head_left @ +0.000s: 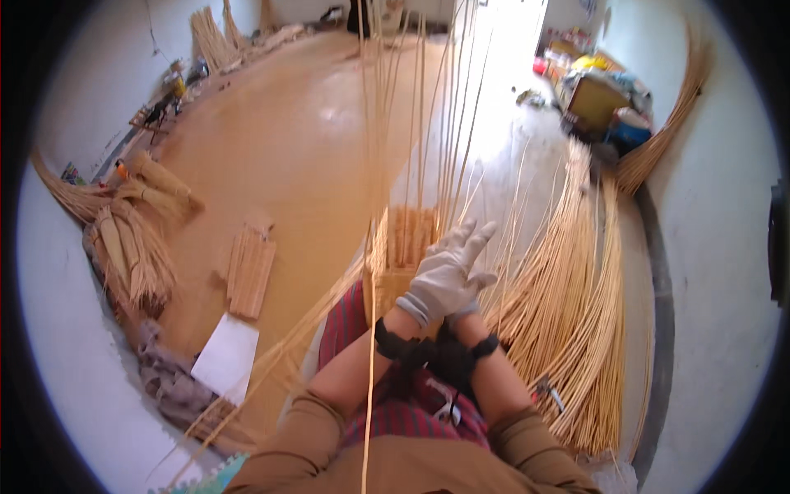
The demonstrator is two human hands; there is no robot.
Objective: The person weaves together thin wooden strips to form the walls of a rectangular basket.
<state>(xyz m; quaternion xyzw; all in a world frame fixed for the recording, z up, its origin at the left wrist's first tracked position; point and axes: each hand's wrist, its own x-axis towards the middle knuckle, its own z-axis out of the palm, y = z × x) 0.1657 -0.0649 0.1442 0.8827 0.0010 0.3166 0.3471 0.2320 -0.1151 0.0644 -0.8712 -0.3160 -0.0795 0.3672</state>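
Both my hands wear pale gloves and meet just right of a piece of wickerwork (403, 272). My left hand (438, 276) crosses over in front, its fingers stretched out and apart, nothing in them. Behind it, most of my right hand (467, 311) is hidden, so its fingers cannot be read. The wickerwork stands in front of my lap, with a woven tan wall. Long thin rods (448, 140) rise upright from it, and a loose rod (368, 395) runs down toward me. More pale strips slant off to the lower left.
A large heap of peeled rods (568, 313) lies on my right, with pliers (550, 395) on it. To the left are a slatted wooden board (251, 272), a white sheet (226, 358) and bundles of strands (132, 247). Boxes and bags (597, 103) pile up by the right wall.
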